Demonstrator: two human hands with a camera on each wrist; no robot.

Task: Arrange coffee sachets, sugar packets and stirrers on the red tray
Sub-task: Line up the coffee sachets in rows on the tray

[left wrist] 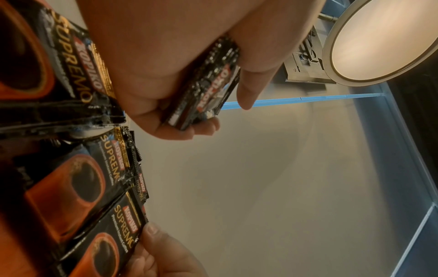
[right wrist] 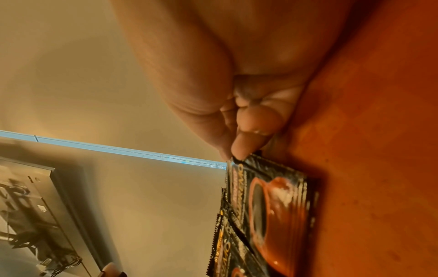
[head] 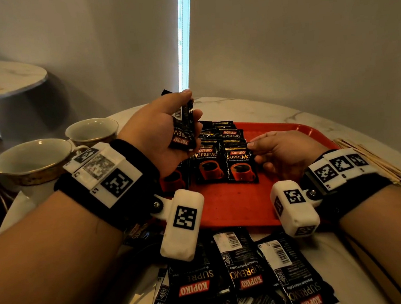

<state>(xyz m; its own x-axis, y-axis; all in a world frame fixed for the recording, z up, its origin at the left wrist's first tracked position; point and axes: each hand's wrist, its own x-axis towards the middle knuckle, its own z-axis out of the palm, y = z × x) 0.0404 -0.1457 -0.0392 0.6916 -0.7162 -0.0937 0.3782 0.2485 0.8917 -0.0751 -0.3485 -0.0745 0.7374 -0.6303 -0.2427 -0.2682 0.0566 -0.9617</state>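
Sachets [head: 221, 157] on red tray [head: 235, 204], right hand [head: 284, 151] pinching one, left hand [head: 159, 131] gripping a bundle [head: 184, 129]

"KOPIKO SUPREMO Premium Instant Coffee" on black coffee sachets [head: 241, 165].

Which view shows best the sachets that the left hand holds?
The head view: the left hand grips the held sachets above the tray, in full context. The left wrist view shows only their edge, close. The right wrist view misses them.
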